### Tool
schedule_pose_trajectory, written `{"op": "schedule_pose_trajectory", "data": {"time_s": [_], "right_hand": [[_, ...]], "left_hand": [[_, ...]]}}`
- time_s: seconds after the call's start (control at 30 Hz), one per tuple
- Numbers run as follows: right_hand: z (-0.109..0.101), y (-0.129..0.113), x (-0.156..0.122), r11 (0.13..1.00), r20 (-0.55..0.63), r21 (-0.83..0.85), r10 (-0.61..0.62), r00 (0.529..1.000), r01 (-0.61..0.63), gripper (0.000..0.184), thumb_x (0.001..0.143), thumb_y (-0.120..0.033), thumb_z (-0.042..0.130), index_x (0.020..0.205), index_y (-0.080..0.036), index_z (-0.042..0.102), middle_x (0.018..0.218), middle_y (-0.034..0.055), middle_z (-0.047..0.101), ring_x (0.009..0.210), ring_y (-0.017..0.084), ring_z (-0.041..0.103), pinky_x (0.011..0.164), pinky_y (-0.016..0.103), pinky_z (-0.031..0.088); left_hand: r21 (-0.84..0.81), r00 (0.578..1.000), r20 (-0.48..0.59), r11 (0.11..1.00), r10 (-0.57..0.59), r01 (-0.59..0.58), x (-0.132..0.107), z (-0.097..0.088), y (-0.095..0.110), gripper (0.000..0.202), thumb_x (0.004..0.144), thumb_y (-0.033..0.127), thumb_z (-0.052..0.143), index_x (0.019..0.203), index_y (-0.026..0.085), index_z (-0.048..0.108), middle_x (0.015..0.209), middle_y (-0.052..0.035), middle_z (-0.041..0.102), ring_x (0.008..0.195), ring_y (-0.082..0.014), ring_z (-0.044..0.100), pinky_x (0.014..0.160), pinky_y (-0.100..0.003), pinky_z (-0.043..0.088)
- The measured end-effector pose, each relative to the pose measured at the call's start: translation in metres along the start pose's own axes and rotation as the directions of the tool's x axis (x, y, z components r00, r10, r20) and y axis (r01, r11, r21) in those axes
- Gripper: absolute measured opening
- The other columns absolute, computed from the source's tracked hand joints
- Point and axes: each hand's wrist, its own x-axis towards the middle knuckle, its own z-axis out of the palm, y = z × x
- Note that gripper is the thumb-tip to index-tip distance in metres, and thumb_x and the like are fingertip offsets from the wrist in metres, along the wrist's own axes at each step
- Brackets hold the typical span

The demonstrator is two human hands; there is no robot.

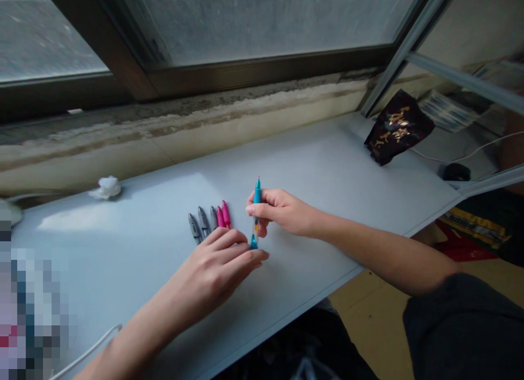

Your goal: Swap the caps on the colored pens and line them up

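A teal ballpoint pen [257, 197] with a clear barrel stands nearly upright in view, its metal tip pointing away from me. Thumb and fingers of my right hand [282, 211] pinch it around its upper half. My left hand [219, 265] is at the pen's lower teal end, with its fingers closed about that end; the exact contact is partly hidden. Just beyond my left fingers lie several pens side by side on the desk: grey pens [203, 220] and two magenta pens [223, 214]. Their near ends are hidden behind my left hand.
The white desk [319, 167] runs along a wall under a window. A crumpled white tissue [107, 188] lies at the back left. A dark bag with gold lettering [398, 128] stands at the right, by a metal frame. A white cable [88, 350] crosses the near left.
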Motion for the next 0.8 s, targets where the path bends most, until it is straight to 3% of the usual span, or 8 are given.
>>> {"op": "schedule_pose_trajectory", "data": {"time_s": [0.27,0.43,0.57,0.8], "right_hand": [[-0.009,0.0,-0.003,0.99,-0.022,-0.111,-0.085,0.996,0.083,0.027,0.1,-0.041,0.076,0.104,-0.016,0.065,0.066,-0.0038,0.07,0.063,0.012,0.066,0.07,0.025,0.055],[-0.006,0.003,-0.004,0.983,-0.052,-0.132,-0.135,0.99,0.127,0.033,0.098,-0.033,0.078,0.12,-0.017,0.06,0.074,-0.0066,0.068,0.064,0.011,0.067,0.069,0.026,0.057],[-0.007,0.005,-0.002,0.981,-0.048,-0.137,-0.147,0.988,0.14,0.033,0.098,-0.032,0.077,0.122,-0.017,0.06,0.078,-0.0059,0.067,0.064,0.011,0.068,0.068,0.026,0.057],[-0.007,0.006,0.0,0.975,-0.042,-0.155,-0.166,0.985,0.158,0.029,0.1,-0.029,0.074,0.123,-0.017,0.059,0.079,-0.0057,0.067,0.063,0.01,0.065,0.069,0.026,0.056]], "left_hand": [[0.009,1.0,0.005,1.0,-0.011,0.011,0.004,0.007,-0.006,0.024,0.117,0.016,0.047,0.116,0.019,0.072,0.086,-0.0034,0.072,0.086,-0.0213,0.062,0.082,-0.034,0.049],[-0.032,0.998,0.051,0.999,-0.042,0.043,0.003,0.007,0.0,0.018,0.115,0.018,0.053,0.122,0.018,0.07,0.09,-0.0041,0.072,0.09,-0.0233,0.061,0.083,-0.035,0.05],[-0.016,0.999,0.031,0.999,-0.031,0.032,0.003,0.01,0.003,0.021,0.115,0.011,0.049,0.117,0.018,0.07,0.082,-0.0025,0.067,0.085,-0.0225,0.058,0.079,-0.033,0.048],[0.009,0.998,-0.014,0.998,-0.068,0.068,0.004,0.019,0.009,0.02,0.115,0.012,0.049,0.123,0.017,0.066,0.087,-0.0026,0.068,0.09,-0.0229,0.059,0.084,-0.035,0.051]]}}
